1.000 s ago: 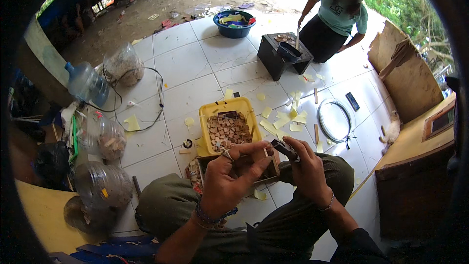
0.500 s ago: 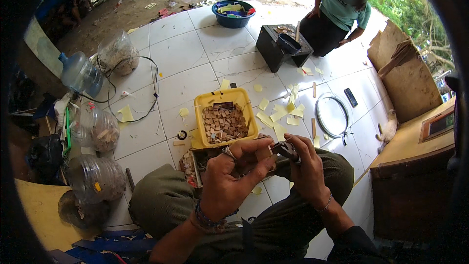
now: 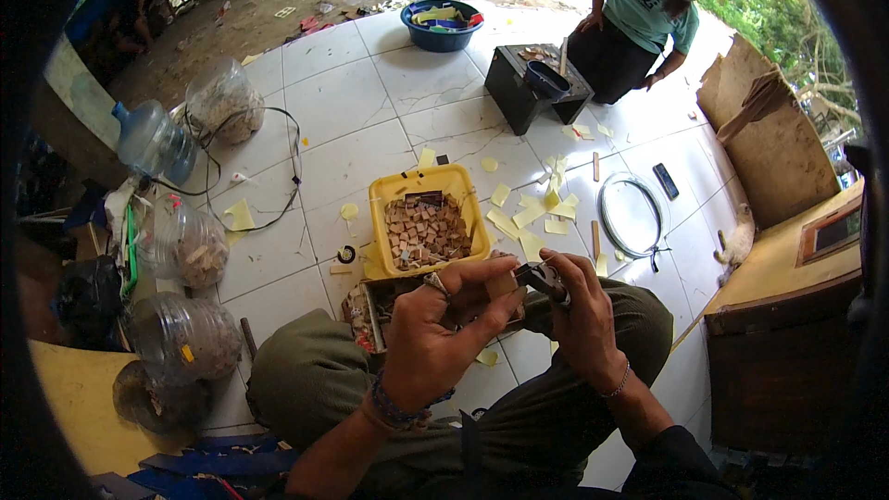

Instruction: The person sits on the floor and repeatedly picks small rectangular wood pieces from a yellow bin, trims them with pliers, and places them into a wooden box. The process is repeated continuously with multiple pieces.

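Observation:
Between the thumb and forefinger of my left hand (image 3: 440,343) is a small light-brown wooden piece (image 3: 501,286). My right hand (image 3: 583,329) grips a small black tool with a shiny metal part (image 3: 544,281); its exact kind is hard to make out. The tool's dark end is beside the wooden piece, close to my left fingertips. Just beyond my hands, a yellow plastic basin (image 3: 379,213) holds many small wooden blocks (image 3: 426,233). A low box (image 3: 375,310) with scraps in it lies under my hands, partly hidden by them.
Yellow paper scraps (image 3: 530,213), a wire coil (image 3: 607,213) and a black phone-like object (image 3: 665,181) lie on the tiles. Large plastic bottles (image 3: 181,338) stand at left. A black stand (image 3: 509,93), a blue basin (image 3: 443,35) and a person (image 3: 639,18) are farther off.
My hands stay almost in place; the tool in my right hand has shifted slightly against the wooden piece. The person at the upper right has moved a little.

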Tool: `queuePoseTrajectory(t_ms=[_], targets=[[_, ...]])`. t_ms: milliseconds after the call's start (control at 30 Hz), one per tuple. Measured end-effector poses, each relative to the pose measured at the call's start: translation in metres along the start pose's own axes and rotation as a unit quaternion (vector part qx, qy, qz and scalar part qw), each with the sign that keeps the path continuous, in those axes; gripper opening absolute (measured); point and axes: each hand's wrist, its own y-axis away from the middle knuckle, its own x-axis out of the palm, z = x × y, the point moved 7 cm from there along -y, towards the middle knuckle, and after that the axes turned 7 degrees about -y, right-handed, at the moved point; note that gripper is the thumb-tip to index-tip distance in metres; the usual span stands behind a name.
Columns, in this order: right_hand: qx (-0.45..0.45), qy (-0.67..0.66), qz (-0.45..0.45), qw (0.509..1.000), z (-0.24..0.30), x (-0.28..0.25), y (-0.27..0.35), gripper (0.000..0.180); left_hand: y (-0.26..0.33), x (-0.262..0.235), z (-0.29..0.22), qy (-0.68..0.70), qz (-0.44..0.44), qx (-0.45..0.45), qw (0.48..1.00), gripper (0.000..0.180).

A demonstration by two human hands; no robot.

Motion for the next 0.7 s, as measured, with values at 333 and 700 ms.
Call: queuePoseTrajectory(t_ms=[333,700], targets=[[-0.003,0.012,-0.012,1.0,0.001,0.002,-0.0005,0.079,0.0015,0.0004,-0.0008,0.017,-0.012,0.001,1.0,0.037],[-0.006,0.016,-0.014,1.0,-0.001,0.001,0.0022,0.07,0.0016,-0.0006,-0.0048,-0.005,-0.031,0.017,0.999,0.033]])
